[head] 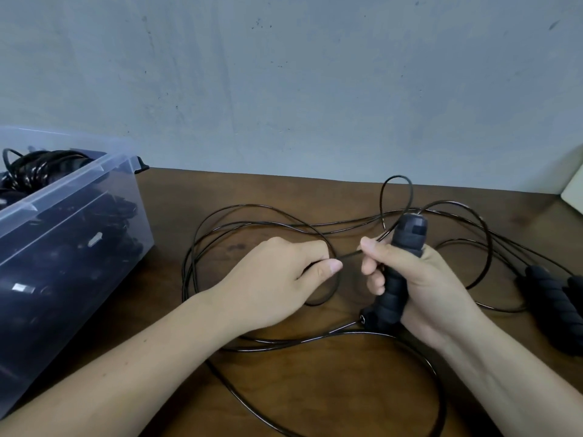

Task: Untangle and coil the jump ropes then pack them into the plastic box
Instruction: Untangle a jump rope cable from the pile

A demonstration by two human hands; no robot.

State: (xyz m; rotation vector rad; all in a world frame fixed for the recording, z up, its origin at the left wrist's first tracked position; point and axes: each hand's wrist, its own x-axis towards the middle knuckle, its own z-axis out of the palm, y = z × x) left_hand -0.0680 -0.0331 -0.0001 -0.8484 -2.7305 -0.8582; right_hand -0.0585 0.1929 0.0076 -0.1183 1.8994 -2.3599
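Left edge cuts off plastic box (pixel 63 197); contents dark and blurred through the wall, count unclear. Right edge clips spare handles (pixel 549 298) and white object (pixel 575 184). The rope (pixel 252 208) runs off the bottom edge. The right hand (pixel 435 288) covers mid handle (pixel 410 231); the left hand (pixel 277 279) hides its fingertips' hold on rope.

A brown wooden table (pixel 284 392) bears a clear plastic box (pixel 72 184) at its left; loose loops of black rope (pixel 239 207) sprawl across the middle; black foam handles (pixel 549 298) lie at right; a white object (pixel 575 190) sits far right.
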